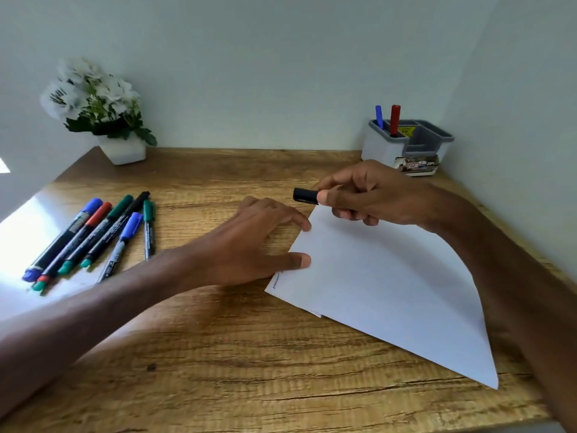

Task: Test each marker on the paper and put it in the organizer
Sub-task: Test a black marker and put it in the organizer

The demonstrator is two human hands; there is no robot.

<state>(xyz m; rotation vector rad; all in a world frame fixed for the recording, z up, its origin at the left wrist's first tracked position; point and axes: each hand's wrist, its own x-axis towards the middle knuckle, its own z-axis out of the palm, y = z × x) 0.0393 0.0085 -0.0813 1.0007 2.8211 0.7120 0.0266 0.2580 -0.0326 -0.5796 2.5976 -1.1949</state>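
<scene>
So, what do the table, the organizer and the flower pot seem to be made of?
The table looks like wood or a wood-look laminate: brown grain lines, with a smooth sheen where light falls on the left. The organizer seems to be plastic: white matte walls with a moulded grey rim and dividers. The flower pot is white and smooth, maybe ceramic or plastic; the picture cannot settle which.

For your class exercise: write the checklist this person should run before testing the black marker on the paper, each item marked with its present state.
1. Marker gripped in right hand: ok.
2. Cap off: not ok, it looks capped.
3. Paper held down by left hand: ok.
4. Blank space on paper: ok.
5. Room in organizer: ok, only two markers inside.
6. Ink works: cannot tell.
</scene>
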